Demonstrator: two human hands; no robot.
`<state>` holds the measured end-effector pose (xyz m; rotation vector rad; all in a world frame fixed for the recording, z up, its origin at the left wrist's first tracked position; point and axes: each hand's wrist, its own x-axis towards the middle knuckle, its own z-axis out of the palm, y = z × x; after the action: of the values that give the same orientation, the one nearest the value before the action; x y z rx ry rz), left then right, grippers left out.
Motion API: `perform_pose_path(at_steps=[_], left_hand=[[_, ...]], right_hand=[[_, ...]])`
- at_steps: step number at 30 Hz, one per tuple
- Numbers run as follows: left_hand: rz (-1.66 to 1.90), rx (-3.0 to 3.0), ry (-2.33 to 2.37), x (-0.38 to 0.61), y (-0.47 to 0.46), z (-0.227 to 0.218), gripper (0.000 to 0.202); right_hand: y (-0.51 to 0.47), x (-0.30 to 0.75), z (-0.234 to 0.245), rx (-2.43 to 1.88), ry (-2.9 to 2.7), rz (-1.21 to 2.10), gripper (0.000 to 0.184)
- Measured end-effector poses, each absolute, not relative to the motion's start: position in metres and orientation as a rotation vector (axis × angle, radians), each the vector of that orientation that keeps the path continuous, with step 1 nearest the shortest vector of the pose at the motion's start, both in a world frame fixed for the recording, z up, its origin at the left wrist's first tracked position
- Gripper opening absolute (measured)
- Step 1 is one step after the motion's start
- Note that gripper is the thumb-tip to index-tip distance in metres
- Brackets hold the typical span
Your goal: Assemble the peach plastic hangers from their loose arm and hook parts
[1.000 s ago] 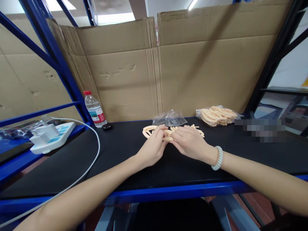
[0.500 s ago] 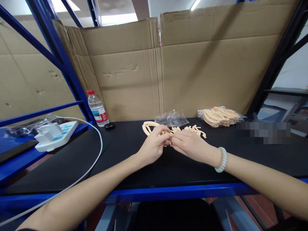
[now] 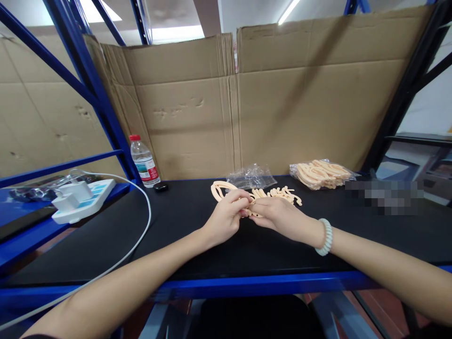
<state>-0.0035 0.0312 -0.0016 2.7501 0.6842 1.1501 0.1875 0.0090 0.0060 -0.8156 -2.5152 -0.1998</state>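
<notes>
Black worktop point(image 3: 176, 212), backed by upright cardboard point(image 3: 187, 113), probably stood there as a screen. Pale part point(image 3: 251, 214) is held at mid-worktop, between both hands. Left hand point(image 3: 228, 214): thumb and fingers pinched on it. Right hand point(image 3: 277, 214): fingers curled over and pressed onto it from the opposite side, likely so it's steadied from two sides. One part or two: can't tell, covered by fingers. Loose pieces point(image 3: 277, 192) are spread just beyond, presumably for short reach; curved strips point(image 3: 216, 189) lie past the left hand. Crumpled clear bag point(image 3: 251, 177) sits behind. Filled bag point(image 3: 322, 173) is set farther right, apparently out of the way. Bottle point(image 3: 145, 165) is parked well left.
</notes>
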Motion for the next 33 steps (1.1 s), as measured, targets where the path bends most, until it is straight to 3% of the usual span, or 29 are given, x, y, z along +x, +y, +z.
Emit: perform_pose_path(at_steps=[8,14,18,21,26,33], left_hand=[[1.082,2.766,0.721,-0.007,0.03,0.001,0.012],[1.144,2.858,1.029,-0.008,0.027,-0.002,0.007],[1.322,2.895,1.134,-0.01,0.026,0.001,0.023],[1.426,2.98,1.103,-0.011,0.024,0.005,0.022],[1.354,3.059,0.935,-0.007,0.022,0.002,0.016],[1.204,2.971,1.163,-0.004,0.021,0.0,0.008]], right_hand=[[0.009,0.189,0.011,-0.801,-2.471,-0.079,0.012],[0.01,0.192,0.012,-0.871,-2.394,-0.288,0.014],[0.013,0.195,0.015,-0.887,-2.372,-0.396,0.015],[0.014,0.195,0.015,-0.907,-2.37,-0.456,0.013],[0.011,0.191,0.01,-0.865,-2.356,-0.555,0.015],[0.003,0.182,0.005,-0.85,-2.321,-0.746,0.022]])
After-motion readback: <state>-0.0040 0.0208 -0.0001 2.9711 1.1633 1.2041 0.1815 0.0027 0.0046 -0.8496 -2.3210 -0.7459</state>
